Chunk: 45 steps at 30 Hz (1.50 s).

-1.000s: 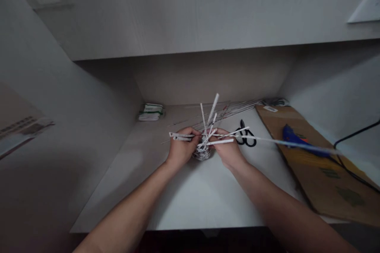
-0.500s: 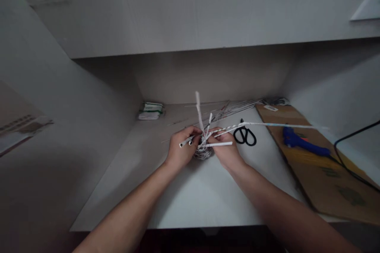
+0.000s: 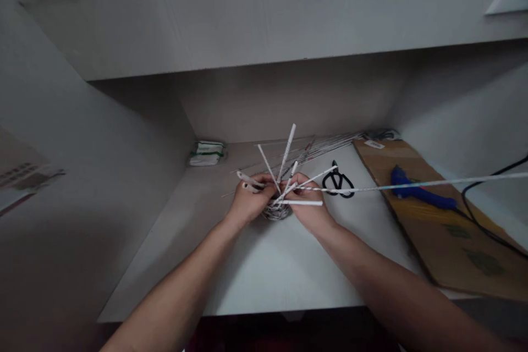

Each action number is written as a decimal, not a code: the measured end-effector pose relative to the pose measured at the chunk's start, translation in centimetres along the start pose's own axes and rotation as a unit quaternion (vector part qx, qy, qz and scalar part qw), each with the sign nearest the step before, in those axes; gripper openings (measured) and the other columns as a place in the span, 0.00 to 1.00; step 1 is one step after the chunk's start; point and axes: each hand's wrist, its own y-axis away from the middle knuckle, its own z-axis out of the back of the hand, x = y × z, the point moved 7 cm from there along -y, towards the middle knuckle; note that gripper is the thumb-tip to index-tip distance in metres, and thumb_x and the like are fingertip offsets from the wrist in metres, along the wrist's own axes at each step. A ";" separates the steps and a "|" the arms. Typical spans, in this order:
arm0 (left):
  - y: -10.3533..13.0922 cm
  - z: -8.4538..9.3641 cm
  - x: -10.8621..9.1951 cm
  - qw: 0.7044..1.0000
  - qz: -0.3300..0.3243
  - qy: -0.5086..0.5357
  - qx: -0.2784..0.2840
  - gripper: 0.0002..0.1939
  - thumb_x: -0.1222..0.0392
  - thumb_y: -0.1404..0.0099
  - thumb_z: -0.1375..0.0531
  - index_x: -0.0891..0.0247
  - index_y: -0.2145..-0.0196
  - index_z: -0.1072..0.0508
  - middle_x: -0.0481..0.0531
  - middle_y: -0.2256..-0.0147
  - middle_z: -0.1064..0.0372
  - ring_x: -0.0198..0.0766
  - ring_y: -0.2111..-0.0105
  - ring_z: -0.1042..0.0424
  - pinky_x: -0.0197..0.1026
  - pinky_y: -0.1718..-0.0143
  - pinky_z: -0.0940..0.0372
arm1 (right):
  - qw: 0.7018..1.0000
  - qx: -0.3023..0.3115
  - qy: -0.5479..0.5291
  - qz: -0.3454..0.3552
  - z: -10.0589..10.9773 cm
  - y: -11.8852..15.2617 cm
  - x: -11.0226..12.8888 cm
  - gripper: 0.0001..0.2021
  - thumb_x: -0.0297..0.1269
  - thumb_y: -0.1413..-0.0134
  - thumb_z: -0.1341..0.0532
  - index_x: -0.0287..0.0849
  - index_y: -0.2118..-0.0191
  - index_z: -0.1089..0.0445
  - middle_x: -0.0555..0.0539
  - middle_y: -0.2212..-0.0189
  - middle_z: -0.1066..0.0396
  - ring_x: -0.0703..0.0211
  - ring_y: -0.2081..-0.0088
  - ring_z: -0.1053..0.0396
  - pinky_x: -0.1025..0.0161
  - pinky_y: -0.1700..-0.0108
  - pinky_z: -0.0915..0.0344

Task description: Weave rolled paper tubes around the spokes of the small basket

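Observation:
A small woven basket of rolled paper tubes [image 3: 277, 212] sits between my hands above the desk, its upright tubes [image 3: 287, 148] fanning out several ways. My left hand [image 3: 248, 198] is closed on the left side of the weave, with two tube ends poking out over its back. On the other side, my right hand [image 3: 307, 201] pinches a long paper tube [image 3: 371, 188] close to the rim. That tube stretches far to the right, passing in front of the scissors and the glue gun. Fingertips on both hands are partly hidden by the tubes.
Black-handled scissors [image 3: 338, 182] lie just beyond my right hand. A blue glue gun [image 3: 423, 191] with a black cord rests on a cardboard sheet [image 3: 449, 253] at the right. Loose paper tubes [image 3: 330, 146] lie along the back, and a white-green packet [image 3: 207, 153] at back left.
The long tube has swung to stretch straighter and further right. The upright tubes have shifted and spread, and the tube ends by my left hand now point more up and left.

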 end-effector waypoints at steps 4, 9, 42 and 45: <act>-0.2 0.7 0.4 0.999 -0.005 0.003 -0.038 0.09 0.57 0.50 0.36 0.66 0.72 0.27 0.48 0.76 0.30 0.34 0.77 0.33 0.34 0.74 0.39 | 1.000 0.018 -0.006 0.006 -0.5 0.2 0.4 0.08 0.37 0.60 0.35 0.44 0.76 0.36 0.54 0.80 0.32 0.63 0.77 0.36 0.66 0.74 0.40; -0.1 0.9 -0.2 0.994 -0.074 -0.043 -0.072 0.05 0.60 0.44 0.40 0.63 0.73 0.32 0.44 0.77 0.35 0.31 0.77 0.38 0.33 0.75 0.43 | 1.000 -0.018 0.018 -0.009 0.0 0.0 0.1 0.09 0.39 0.61 0.34 0.44 0.76 0.35 0.54 0.80 0.31 0.63 0.77 0.36 0.66 0.73 0.41; -0.2 0.7 -0.9 0.998 -0.034 -0.025 0.035 0.11 0.66 0.51 0.39 0.66 0.67 0.22 0.53 0.70 0.23 0.38 0.70 0.26 0.36 0.68 0.34 | 1.000 -0.003 -0.004 -0.021 0.0 -0.3 -0.5 0.06 0.34 0.61 0.34 0.43 0.74 0.30 0.54 0.79 0.29 0.63 0.77 0.34 0.67 0.74 0.39; -0.2 1.0 -0.6 0.996 -0.034 -0.076 0.010 0.09 0.66 0.49 0.39 0.65 0.69 0.21 0.53 0.71 0.22 0.39 0.71 0.26 0.36 0.70 0.34 | 1.000 0.008 0.011 0.005 0.1 -0.4 -0.2 0.05 0.33 0.61 0.34 0.43 0.72 0.29 0.54 0.79 0.29 0.62 0.75 0.33 0.67 0.74 0.39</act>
